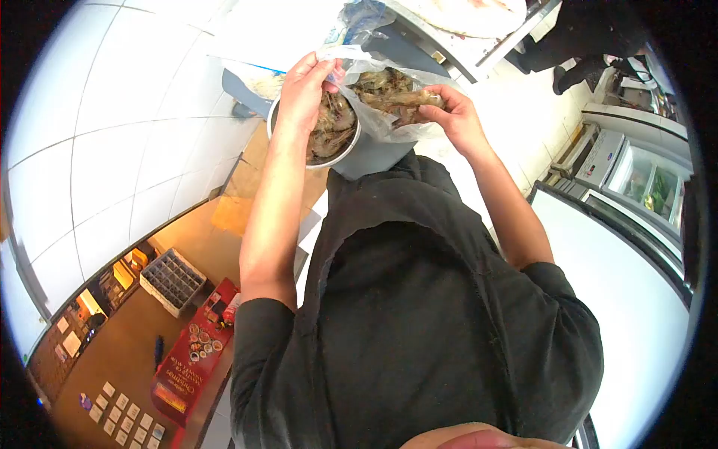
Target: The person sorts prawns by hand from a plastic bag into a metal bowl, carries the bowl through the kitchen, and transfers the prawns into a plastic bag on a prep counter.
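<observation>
My left hand (305, 88) pinches the gathered edge of a clear plastic bag (379, 123). Greyish-brown raw prawns (380, 81) show in the bag's open mouth. Between the thumb and fingers of my right hand (453, 118) is one prawn (404, 99), held level over the bag. Just below my left hand stands a round container with a pale rim (353, 147), holding more prawns (329, 133). My left wrist hides part of that container.
A steel counter (490, 56) with a round pale item on it stands ahead. Another person's dark-clothed legs (553, 52) are at upper right. A glass-fronted fridge (647, 176) is on the right. At lower left are a grey compartment rack (173, 278) and a red printed box (196, 359).
</observation>
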Demonstrator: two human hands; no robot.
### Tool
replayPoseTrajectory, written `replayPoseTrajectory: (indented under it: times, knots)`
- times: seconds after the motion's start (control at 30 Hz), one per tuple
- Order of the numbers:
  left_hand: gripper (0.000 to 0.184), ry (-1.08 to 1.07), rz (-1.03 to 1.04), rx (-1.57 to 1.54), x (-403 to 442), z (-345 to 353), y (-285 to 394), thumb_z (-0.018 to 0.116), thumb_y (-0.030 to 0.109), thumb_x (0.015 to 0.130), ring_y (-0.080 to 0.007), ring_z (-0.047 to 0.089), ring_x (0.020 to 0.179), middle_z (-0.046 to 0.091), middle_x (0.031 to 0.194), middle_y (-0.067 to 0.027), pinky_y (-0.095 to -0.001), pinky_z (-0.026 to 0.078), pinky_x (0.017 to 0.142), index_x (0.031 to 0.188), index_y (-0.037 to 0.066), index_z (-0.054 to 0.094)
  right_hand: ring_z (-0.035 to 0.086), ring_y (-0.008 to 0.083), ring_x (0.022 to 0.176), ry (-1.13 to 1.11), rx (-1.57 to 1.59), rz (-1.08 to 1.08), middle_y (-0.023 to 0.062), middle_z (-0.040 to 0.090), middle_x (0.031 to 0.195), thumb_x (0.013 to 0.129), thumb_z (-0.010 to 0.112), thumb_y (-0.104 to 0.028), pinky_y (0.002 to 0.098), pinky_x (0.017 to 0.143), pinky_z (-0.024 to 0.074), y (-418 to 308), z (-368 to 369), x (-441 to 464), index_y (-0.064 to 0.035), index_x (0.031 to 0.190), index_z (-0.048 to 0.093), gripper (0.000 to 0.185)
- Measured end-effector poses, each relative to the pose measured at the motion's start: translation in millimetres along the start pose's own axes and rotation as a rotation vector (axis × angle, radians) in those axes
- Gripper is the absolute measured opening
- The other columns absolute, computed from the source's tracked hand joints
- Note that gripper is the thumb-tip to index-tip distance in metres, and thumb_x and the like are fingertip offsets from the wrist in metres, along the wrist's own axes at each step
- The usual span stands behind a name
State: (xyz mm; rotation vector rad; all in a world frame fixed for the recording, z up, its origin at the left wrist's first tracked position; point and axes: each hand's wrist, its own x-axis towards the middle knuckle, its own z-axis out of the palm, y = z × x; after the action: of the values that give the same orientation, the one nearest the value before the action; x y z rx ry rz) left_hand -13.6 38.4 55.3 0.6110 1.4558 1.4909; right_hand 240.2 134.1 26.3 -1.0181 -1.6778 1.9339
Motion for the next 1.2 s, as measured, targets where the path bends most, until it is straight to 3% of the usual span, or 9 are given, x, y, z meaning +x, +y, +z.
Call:
replayPoseTrajectory:
  times: [0.17, 0.23, 0.47, 0.57, 0.7, 0.83, 0.97, 1.07, 1.2]
  knots:
    - [0.016, -0.042, 0.013, 0.085, 4.2, -12.8, 7.2, 0.051, 0.017, 0.093, -0.0107, 0.057, 0.074, 0.063, 0.082, -0.0031, -0.0242, 0.043, 0.065, 0.093, 0.005, 0.061, 0.061, 0.0105, 0.075, -0.239, -0.14, 0.051, 0.005, 0.066, 0.084, 0.08, 0.067, -0.012, 0.0256, 0.07, 0.0493, -10.2, 31.3, -6.8, -0.0022, 0.105, 0.063, 0.028]
    - [0.014, -0.025, -0.007, 0.101, 5.4, -10.8, 14.0, 0.052, 0.016, 0.093, -0.0105, 0.057, 0.075, 0.063, 0.083, -0.0031, -0.0238, 0.043, 0.064, 0.092, 0.005, 0.061, 0.062, 0.0121, 0.069, -0.296, -0.347, -0.146, 0.0062, 0.065, 0.079, 0.077, 0.068, -0.017, 0.0277, 0.064, 0.0501, 16.3, 55.1, 4.6, -0.0034, 0.1, 0.065, 0.027]
    - [0.012, -0.024, -0.007, 0.086, 3.5, -9.9, 9.1, 0.054, 0.014, 0.092, -0.0098, 0.058, 0.075, 0.064, 0.083, -0.0024, -0.0232, 0.044, 0.063, 0.09, 0.006, 0.061, 0.064, 0.0261, 0.067, -0.324, 0.011, 0.246, 0.0166, 0.064, 0.076, 0.076, 0.068, -0.024, 0.0359, 0.061, 0.0507, 85.5, 148.5, 59.5, -0.0017, 0.094, 0.064, 0.029]
    - [0.012, -0.005, 0.002, 0.078, -3.6, -11.5, 9.2, 0.054, 0.014, 0.091, -0.0092, 0.058, 0.077, 0.065, 0.085, -0.0019, -0.0233, 0.044, 0.064, 0.091, 0.006, 0.062, 0.064, 0.0279, 0.075, -0.18, -0.58, -0.155, 0.0158, 0.066, 0.08, 0.077, 0.067, -0.028, 0.036, 0.067, 0.0505, 63.3, 134.3, 54.0, -0.0022, 0.092, 0.064, 0.03]
    - [0.013, 0.059, 0.018, 0.082, -10.7, -16.8, 9.7, 0.054, 0.014, 0.09, -0.008, 0.057, 0.08, 0.067, 0.089, -0.0019, -0.0234, 0.044, 0.066, 0.091, 0.006, 0.064, 0.064, 0.0214, 0.078, -0.227, -0.305, -0.211, 0.01, 0.066, 0.081, 0.081, 0.064, -0.023, 0.0345, 0.07, 0.0495, 0.3, 70.2, 18.8, -0.0047, 0.086, 0.068, 0.019]
    - [0.012, 0.038, 0.03, 0.066, -9.2, -16.0, 8.4, 0.053, 0.015, 0.091, -0.0108, 0.058, 0.085, 0.068, 0.096, -0.0063, -0.0262, 0.044, 0.071, 0.093, 0.007, 0.062, 0.054, 0.0322, 0.114, 0.19, -0.834, -0.064, 0.0208, 0.055, 0.123, 0.078, 0.066, -0.023, 0.0378, 0.097, 0.0424, 44.9, -13.9, 31.6, -0.0013, 0.129, 0.047, 0.058]
    - [0.012, 0.029, 0.039, 0.025, -6.5, -2.0, 9.5, 0.054, 0.013, 0.09, -0.009, 0.058, 0.082, 0.068, 0.09, -0.0045, -0.0251, 0.043, 0.07, 0.088, 0.006, 0.063, 0.044, 0.0371, 0.124, 0.347, -0.849, -0.339, 0.0244, 0.047, 0.131, 0.076, 0.07, -0.025, 0.0395, 0.104, 0.0358, 33.3, -59.2, 29.3, -0.0037, 0.135, 0.04, 0.069]
    - [0.012, 0.002, 0.057, 0.003, -0.1, 8.5, 9.9, 0.054, 0.013, 0.09, -0.0101, 0.059, 0.081, 0.068, 0.087, -0.0041, -0.0258, 0.043, 0.07, 0.088, 0.007, 0.063, 0.042, 0.035, 0.126, -0.054, -0.813, -0.33, 0.0231, 0.047, 0.131, 0.076, 0.07, -0.027, 0.0385, 0.104, 0.0363, 4.1, -51.8, 3.2, -0.0087, 0.137, 0.038, 0.072]
    - [0.013, -0.006, 0.031, 0.018, 1.0, 16.2, 10.5, 0.052, 0.014, 0.091, -0.0127, 0.059, 0.081, 0.065, 0.083, -0.0031, -0.0274, 0.044, 0.07, 0.092, 0.005, 0.062, 0.055, 0.0352, 0.109, -0.205, -1.392, -0.127, 0.0196, 0.06, 0.112, 0.075, 0.064, -0.017, 0.0423, 0.094, 0.0428, 37.8, -40.4, -7.4, -0.0099, 0.119, 0.056, 0.046]
